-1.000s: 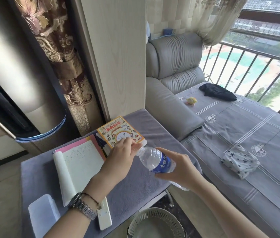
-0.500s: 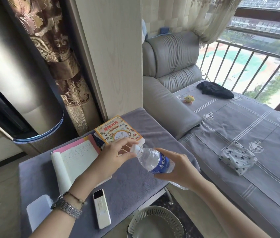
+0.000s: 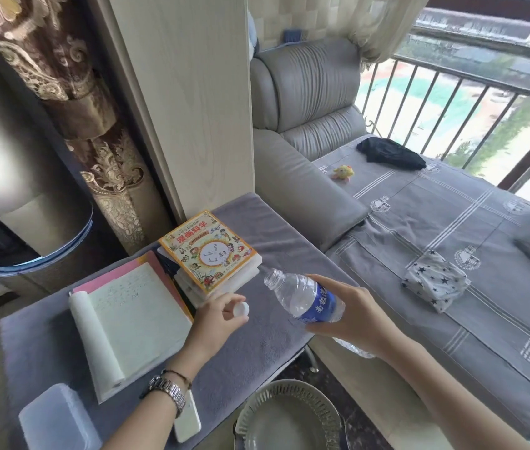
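A clear plastic water bottle with a blue label is tilted, its uncapped neck pointing up and left. My right hand grips it around the label, above the right edge of the grey-covered table. My left hand pinches the white bottle cap in its fingertips, a short way left of the bottle's mouth and apart from it. A watch and a thin bracelet are on my left wrist.
On the table lie an open notebook, a stack of books topped by a colourful comic book, a white remote and a translucent box. A fan grille stands below the table's edge. A grey bed with star-patterned cloth lies right.
My left hand twisted the cap at the bottle's neck, then lifted it off and drew back left and down. The bottle's mouth now stands bare. The bottle stays in my right hand.
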A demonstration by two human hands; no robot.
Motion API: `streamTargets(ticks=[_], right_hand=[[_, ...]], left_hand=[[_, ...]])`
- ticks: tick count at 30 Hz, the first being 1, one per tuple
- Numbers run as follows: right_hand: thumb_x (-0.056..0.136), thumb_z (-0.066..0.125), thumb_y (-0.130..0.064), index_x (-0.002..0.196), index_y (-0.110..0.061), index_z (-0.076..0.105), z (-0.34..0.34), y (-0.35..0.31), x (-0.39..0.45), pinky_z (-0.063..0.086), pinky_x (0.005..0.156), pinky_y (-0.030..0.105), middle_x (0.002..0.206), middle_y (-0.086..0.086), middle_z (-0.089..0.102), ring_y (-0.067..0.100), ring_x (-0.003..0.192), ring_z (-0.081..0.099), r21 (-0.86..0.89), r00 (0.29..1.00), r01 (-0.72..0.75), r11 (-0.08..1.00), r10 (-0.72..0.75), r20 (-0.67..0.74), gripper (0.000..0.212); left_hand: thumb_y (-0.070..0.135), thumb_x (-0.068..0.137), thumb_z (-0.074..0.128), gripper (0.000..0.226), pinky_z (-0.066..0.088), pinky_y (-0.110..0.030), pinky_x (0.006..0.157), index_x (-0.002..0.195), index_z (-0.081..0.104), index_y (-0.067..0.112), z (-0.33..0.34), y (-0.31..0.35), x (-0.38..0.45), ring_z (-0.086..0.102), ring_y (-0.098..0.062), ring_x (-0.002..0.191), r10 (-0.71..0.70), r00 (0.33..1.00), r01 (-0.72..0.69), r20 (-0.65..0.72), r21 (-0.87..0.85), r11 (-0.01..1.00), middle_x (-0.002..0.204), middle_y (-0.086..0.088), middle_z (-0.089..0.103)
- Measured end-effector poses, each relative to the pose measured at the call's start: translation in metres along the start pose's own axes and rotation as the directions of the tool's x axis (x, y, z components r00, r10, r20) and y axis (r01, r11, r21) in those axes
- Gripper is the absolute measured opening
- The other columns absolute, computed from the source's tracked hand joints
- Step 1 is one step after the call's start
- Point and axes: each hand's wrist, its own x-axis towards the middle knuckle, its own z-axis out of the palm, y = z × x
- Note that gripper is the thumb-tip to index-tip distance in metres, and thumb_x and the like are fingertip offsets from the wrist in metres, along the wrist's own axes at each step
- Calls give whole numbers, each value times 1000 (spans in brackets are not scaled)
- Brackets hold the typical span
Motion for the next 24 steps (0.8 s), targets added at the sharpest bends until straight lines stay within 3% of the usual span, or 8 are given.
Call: streamTargets(ticks=[3,8,17,24], right_hand=[[60,81,-39,128,-44,50,2,6,6,53,86,26,112,-20,69,0,102,63,-16,1000,-17,1000,17,0,75],[60,79,-44,130,-46,46,6,13,14,55,85,35,111,-18,69,3,101,64,-55,1000,-19,998,20,23,78],[60,84,-35,131,-40,50,14,11,20,54,88,36,115,-14,69,7,104,64,0,1000,-18,1000,18,16,78],[61,84,-29,127,-40,52,16,8,17,54,90,32,111,-19,69,0,102,64,83,1000,-28,996,29,-6,74]], left_hand=[[12,75,73,36,55,-25,81,111,64,14,28,-25,12,65,-15,86,-65,997,63,32,75,995,105,-5,65],[10,74,71,30,55,-38,83,104,67,12,55,-52,23,64,-25,90,-121,992,113,36,168,979,105,-11,64],[-1,78,63,36,52,-35,89,112,62,11,69,-75,27,60,-25,102,-134,991,127,25,197,972,111,-10,63],[-5,76,65,44,50,-34,92,117,58,10,72,-91,15,58,-25,111,-206,977,196,54,152,969,118,-11,60]])
